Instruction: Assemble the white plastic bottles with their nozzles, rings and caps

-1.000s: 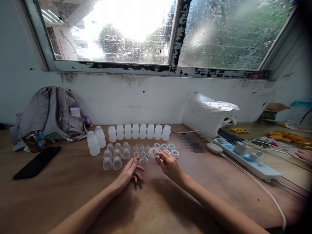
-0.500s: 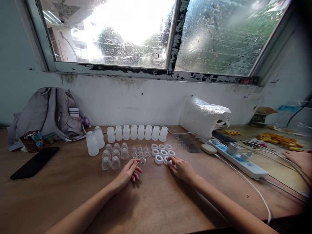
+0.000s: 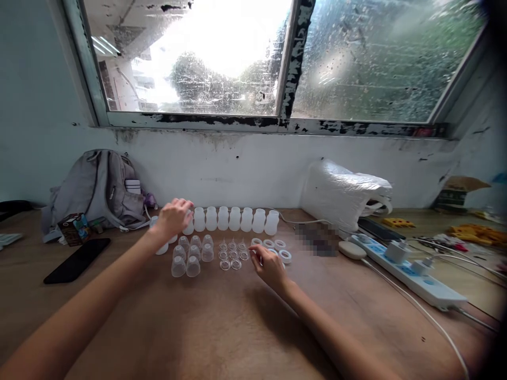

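Note:
My left hand [image 3: 172,219] is stretched over the left end of a row of frosted white bottles [image 3: 235,219]. Its fingers are bent around the top of the end bottle [image 3: 188,228], and the thumb is hidden. My right hand [image 3: 270,268] hovers low over white rings [image 3: 280,244], covering some of them. Its thumb and forefinger are apart, with nothing visible between them. Just left of those fingertips lie several clear nipples [image 3: 233,254]. Clear domed caps [image 3: 193,266] stand in a group between my arms. Behind my left wrist, more frosted bottles [image 3: 161,249] are mostly covered.
At the left are a black phone [image 3: 77,261], a small carton [image 3: 74,229] and a grey backpack [image 3: 95,184]. A white wrapped bundle [image 3: 336,192] leans at the wall. On the right lie a power strip [image 3: 415,272] with cables, a round white charger [image 3: 352,250] and yellow parts [image 3: 471,232].
My left hand has left the nipples and moved up and left to the end bottle. My right hand has shifted left across the rings. The view has turned slightly left.

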### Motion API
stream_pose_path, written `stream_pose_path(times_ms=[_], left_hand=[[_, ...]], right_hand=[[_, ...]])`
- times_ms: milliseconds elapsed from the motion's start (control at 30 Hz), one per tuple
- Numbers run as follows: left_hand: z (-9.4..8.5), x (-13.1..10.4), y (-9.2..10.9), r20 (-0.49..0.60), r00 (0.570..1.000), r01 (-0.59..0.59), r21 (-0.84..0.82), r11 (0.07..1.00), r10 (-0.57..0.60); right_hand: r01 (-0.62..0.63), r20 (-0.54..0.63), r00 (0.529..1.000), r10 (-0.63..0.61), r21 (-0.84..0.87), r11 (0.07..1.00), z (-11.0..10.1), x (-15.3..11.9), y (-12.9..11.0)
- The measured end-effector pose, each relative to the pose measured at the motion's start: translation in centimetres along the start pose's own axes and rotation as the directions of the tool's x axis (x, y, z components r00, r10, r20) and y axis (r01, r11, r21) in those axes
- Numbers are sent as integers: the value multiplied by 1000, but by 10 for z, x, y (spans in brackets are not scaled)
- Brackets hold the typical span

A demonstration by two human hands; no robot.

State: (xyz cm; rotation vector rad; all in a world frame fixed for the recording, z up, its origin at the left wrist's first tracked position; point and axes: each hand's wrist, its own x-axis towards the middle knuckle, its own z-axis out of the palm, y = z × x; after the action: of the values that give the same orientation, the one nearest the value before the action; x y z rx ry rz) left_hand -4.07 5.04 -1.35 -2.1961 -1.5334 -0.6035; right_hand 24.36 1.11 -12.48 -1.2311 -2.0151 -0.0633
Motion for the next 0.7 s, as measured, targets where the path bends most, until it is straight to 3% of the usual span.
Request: stream_pose_path(times_ms=[67, 133, 200, 267, 333, 433, 500, 567, 633, 700], left_hand=[[-2, 17, -27, 75, 975, 195, 177, 965, -211], [-1, 26, -46, 259, 880, 344, 230, 910, -398], [0, 30, -56, 370, 799, 416, 228, 881, -473], [-4, 34, -59, 378, 792, 432, 208, 877, -480], [-15, 37, -55, 330, 821, 424, 194, 885, -466], [-40, 40, -37, 113, 905, 406, 58, 912, -410], [-55, 36, -16, -115, 934, 320, -142, 937, -337], [-61, 22, 11, -247, 921, 215, -326, 921, -302], [-52, 0, 43, -280, 909, 133, -510, 850, -310], [-29, -28, 75, -210, 936, 60, -694, 718, -282]], right_hand=[[30, -12, 1000, -29, 46, 998, 4, -4, 2], [51, -17, 999, -50, 80, 995, 3, -9, 4], [44, -27, 999, -41, 104, 994, -1, -12, 7], [8, -43, 999, -2, 146, 989, -6, -13, 7], [-68, -64, 994, 86, 244, 967, -10, -11, 6], [-250, 4, 956, 293, 533, 809, -14, -4, 3], [-379, 161, 907, 389, 716, 587, -15, 0, -1], [-475, 324, 854, 407, 805, 356, -18, 2, -4], [-521, 436, 825, 359, 834, 183, -21, 3, -8], [-532, 488, 821, 294, 842, 89, -24, 2, -10]])
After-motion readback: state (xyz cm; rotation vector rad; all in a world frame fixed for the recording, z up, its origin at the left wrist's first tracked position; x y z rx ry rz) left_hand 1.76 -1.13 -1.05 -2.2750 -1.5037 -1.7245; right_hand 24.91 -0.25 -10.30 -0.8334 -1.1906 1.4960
